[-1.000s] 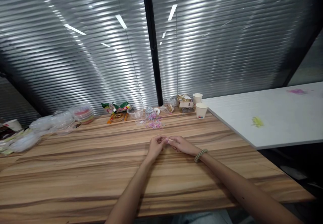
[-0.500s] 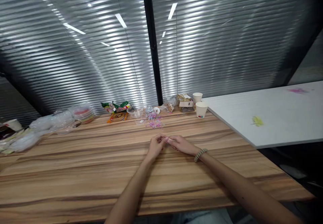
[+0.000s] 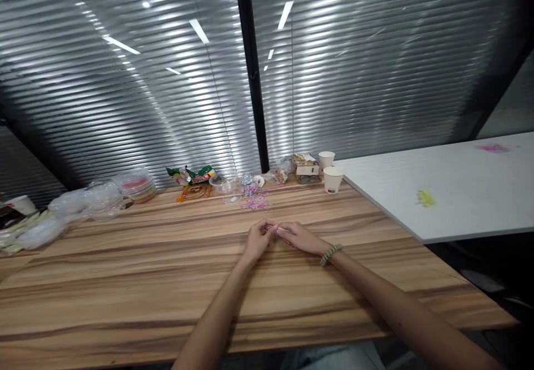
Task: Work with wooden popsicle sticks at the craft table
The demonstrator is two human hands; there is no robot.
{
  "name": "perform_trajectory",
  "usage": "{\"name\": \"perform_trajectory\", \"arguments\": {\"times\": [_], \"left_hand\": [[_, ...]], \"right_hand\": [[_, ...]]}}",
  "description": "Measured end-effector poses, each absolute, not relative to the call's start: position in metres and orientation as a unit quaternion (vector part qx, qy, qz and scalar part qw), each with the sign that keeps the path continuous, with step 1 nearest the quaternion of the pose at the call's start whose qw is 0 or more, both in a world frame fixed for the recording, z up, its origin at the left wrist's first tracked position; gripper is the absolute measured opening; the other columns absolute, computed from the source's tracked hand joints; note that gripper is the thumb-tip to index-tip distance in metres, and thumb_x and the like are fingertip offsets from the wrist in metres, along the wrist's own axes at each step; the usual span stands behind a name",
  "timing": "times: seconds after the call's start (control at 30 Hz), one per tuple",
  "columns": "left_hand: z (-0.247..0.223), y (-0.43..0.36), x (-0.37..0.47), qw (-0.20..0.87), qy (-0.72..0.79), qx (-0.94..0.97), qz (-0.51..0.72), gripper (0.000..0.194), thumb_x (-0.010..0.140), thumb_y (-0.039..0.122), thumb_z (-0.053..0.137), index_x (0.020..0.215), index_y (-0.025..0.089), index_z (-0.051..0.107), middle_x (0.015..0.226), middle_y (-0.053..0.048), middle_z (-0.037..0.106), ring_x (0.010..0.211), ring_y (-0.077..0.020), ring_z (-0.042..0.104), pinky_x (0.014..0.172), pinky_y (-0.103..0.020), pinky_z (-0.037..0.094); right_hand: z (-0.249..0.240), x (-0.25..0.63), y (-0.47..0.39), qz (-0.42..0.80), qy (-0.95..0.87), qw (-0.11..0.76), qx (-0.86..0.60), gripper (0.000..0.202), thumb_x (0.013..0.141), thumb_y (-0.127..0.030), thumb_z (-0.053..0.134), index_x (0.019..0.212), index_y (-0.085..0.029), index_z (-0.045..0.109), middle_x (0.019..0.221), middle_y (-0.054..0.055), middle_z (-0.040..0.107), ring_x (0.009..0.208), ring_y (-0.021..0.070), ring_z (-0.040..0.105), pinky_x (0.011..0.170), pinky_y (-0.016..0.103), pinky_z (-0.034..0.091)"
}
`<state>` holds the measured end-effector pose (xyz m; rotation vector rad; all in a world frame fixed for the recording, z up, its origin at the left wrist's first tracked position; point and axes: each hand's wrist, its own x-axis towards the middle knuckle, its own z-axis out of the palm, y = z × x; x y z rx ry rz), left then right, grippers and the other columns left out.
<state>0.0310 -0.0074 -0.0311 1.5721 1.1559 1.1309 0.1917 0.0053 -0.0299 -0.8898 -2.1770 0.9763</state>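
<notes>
My left hand (image 3: pixel 258 240) and my right hand (image 3: pixel 299 237) meet over the middle of the wooden table (image 3: pixel 158 281), fingertips touching. Both are closed in a pinch. Between the fingertips, what they hold is too small and too covered to make out; a trace of pink shows there. A beaded bracelet (image 3: pixel 331 254) circles my right wrist. Just beyond the hands lies a loose scatter of tiny pink and purple pieces (image 3: pixel 256 203). Behind it is a small clear container (image 3: pixel 249 186) with similar pieces.
Two paper cups (image 3: pixel 332 180) stand at the back right beside a small box (image 3: pixel 306 165). Further left are a green snack bag (image 3: pixel 191 175), a clear plastic bowl (image 3: pixel 224 185) and stacked plastic tubs (image 3: pixel 136 186). A white table (image 3: pixel 467 192) adjoins on the right, with yellow and pink patches.
My hands stay in almost the same place, with only slight finger movement at the pinch. The pink bit between the fingertips shows less than before.
</notes>
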Motion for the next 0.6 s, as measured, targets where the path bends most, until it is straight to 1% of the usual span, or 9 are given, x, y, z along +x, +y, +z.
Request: {"name": "perform_trajectory", "arguments": {"times": [0.4, 0.6], "left_hand": [[-0.032, -0.007, 0.031, 0.405, 0.467, 0.649, 0.444, 0.024, 0.072, 0.036, 0.056, 0.079, 0.013, 0.059, 0.062, 0.000, 0.055, 0.048, -0.0072, 0.043, 0.048, -0.019, 0.035], [-0.034, -0.006, 0.031, 0.394, 0.462, 0.659, 0.444, 0.021, 0.073, 0.033, 0.055, 0.079, 0.014, 0.058, 0.067, -0.001, 0.057, 0.051, -0.0081, 0.046, 0.050, -0.019, 0.037]], "right_hand": [[-0.018, 0.191, -0.001, 0.361, -0.820, 0.290, -0.336, 0.040, 0.088, -0.044, 0.032, 0.065, -0.017, 0.048, 0.055, -0.002, 0.043, 0.053, 0.0109, 0.039, 0.053, 0.023, 0.032], [-0.017, 0.192, -0.001, 0.359, -0.824, 0.294, -0.326, 0.041, 0.089, -0.044, 0.031, 0.069, -0.016, 0.053, 0.060, -0.001, 0.049, 0.058, 0.0120, 0.044, 0.059, 0.024, 0.035]]}}
